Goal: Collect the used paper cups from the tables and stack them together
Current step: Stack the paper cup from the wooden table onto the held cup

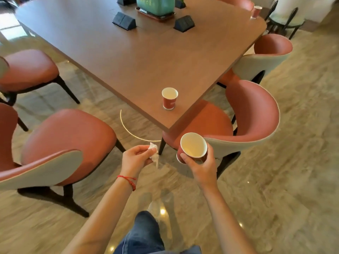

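Our right hand (200, 164) grips stacked red paper cups (192, 147) just off the table (128, 57) corner; our left hand (136, 158) pinches a crumpled tissue (154, 154). Another red cup (169, 98) stands near that corner.

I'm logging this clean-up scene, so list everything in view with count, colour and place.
paper cups on table: 2, red with white inside; one near the close corner, one at the far right edge
held cups: a nested stack, at least 2, red
tissue: 1, white, crumpled
table: 1, brown wood
socket boxes: at least 3, black, mid-table
planter: 1, teal, on a tray at table centre
chairs: several, terracotta seats with pale backs, around the table
bracelet: 1, red, left wrist
left hand: holds the tissue
right hand: grips the held cups
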Tool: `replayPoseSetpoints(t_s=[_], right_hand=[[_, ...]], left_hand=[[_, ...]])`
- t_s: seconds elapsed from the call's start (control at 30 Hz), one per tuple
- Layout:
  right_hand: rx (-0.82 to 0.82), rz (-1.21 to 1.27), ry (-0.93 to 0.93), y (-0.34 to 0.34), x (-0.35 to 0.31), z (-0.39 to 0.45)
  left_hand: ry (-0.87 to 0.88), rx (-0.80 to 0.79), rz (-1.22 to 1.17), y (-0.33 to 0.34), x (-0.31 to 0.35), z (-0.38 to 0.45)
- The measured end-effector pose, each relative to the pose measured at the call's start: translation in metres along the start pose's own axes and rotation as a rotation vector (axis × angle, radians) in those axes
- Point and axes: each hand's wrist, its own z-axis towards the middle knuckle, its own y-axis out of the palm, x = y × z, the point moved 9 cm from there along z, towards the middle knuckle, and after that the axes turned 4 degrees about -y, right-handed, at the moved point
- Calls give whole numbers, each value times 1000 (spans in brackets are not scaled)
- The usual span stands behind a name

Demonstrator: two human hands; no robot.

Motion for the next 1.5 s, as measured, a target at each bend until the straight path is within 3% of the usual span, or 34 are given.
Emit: replayPoseSetpoints(t_s=[0.4,0.8,1.0,1.5], right_hand=[[-11,28,-39,47,-15,155],[-247,60,-43,104,1,278],[-337,-63,-88,127,22,299],[-513,-49,59,153,89,292]], left_hand=[[-11,47,4,30,63,121],[-65,242,-75,38,68,172],[-98,320,-48,32,60,180],[-145,417,-38,22,48,187]])
